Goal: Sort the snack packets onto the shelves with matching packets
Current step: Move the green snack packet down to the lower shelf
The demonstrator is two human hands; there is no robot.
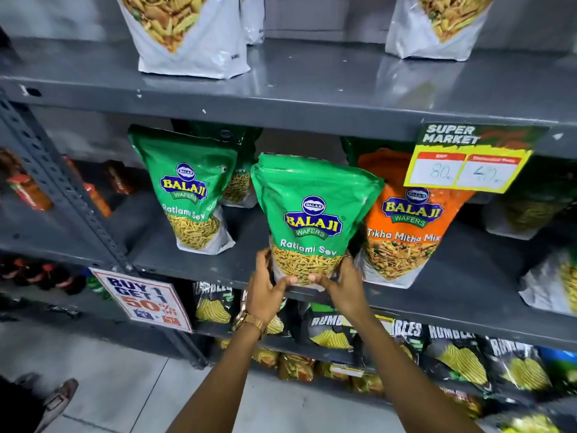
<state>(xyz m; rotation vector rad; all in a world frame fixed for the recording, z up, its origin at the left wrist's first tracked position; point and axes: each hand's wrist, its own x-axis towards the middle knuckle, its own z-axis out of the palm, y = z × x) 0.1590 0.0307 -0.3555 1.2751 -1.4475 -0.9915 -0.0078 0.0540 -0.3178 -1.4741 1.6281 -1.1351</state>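
We held a green Ratlami Sev packet (313, 214) upright at the front edge of the middle shelf (218, 264), our left hand (268, 284) closed on its lower left corner and our right hand (338, 284) closed on its lower right corner, thumbs pressed on the clear window at the bottom. Whether its base touched the shelf we could not tell.

Just to the left stood a matching Ratlami Sev packet (190, 189), with another green one (240, 179) partly hidden behind it. Just to the right, partly overlapped by our packet, stood an orange Tikha Mitha Mix packet (406, 223). A yellow price tag (468, 160) headed "Super Market" hung from the edge of the shelf above and covered that packet's top right corner.

The upper shelf (312, 85) was grey metal, glossy and scuffed, and carried white pouches of mixed snack (187, 35). Below the middle shelf sat black Rumbles chip bags (331, 329). A "Buy 1 Get 1, 50% off" sign (143, 300) hung at the left corner by the perforated grey upright (71, 195). The floor (131, 392) was pale grey tile, and a shoe (59, 398) showed at the lower left.
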